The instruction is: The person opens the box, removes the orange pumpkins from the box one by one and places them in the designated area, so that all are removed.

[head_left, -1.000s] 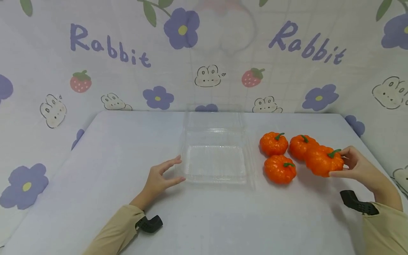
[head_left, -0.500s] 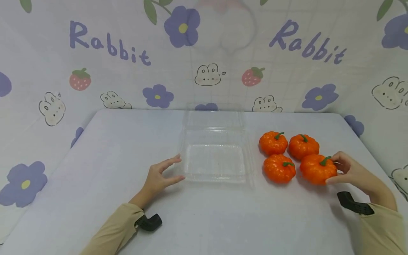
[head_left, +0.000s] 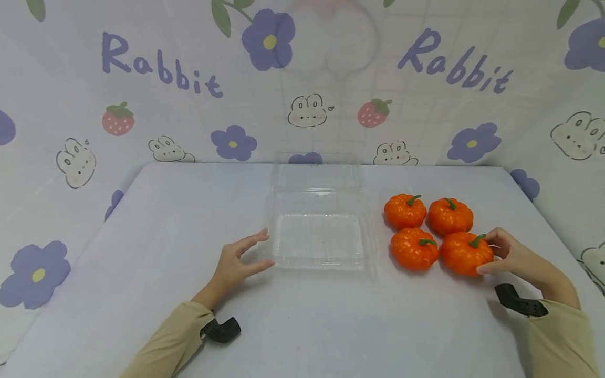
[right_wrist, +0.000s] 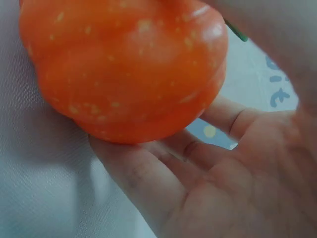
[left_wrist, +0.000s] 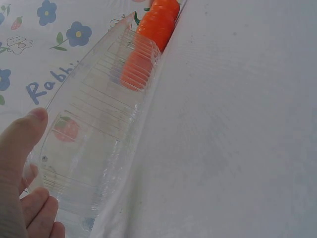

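My right hand [head_left: 522,258] holds an orange pumpkin [head_left: 466,254] with a green stem from its right side, thumb on the near side and fingers behind. In the right wrist view, the pumpkin [right_wrist: 129,69] sits between thumb and fingers, low at the table surface. A clear plastic clamshell box [head_left: 319,262] stands mid-table, lid folded back. At its left side is my left hand [head_left: 235,261], thumb and fingers spread apart. The left wrist view has that hand's thumb [left_wrist: 30,130] by the rim of the clear box [left_wrist: 94,124].
Beside the held pumpkin stand three more: a back-left pumpkin [head_left: 405,212], a back-right pumpkin [head_left: 450,217] and a front-left pumpkin [head_left: 414,249]. They sit right of the box on the white table [head_left: 302,325]. A printed cloth [head_left: 189,115] hangs behind.
My right hand has brought its pumpkin down and to the left, into the front-right place of the cluster. The left hand and the box stay where they were.
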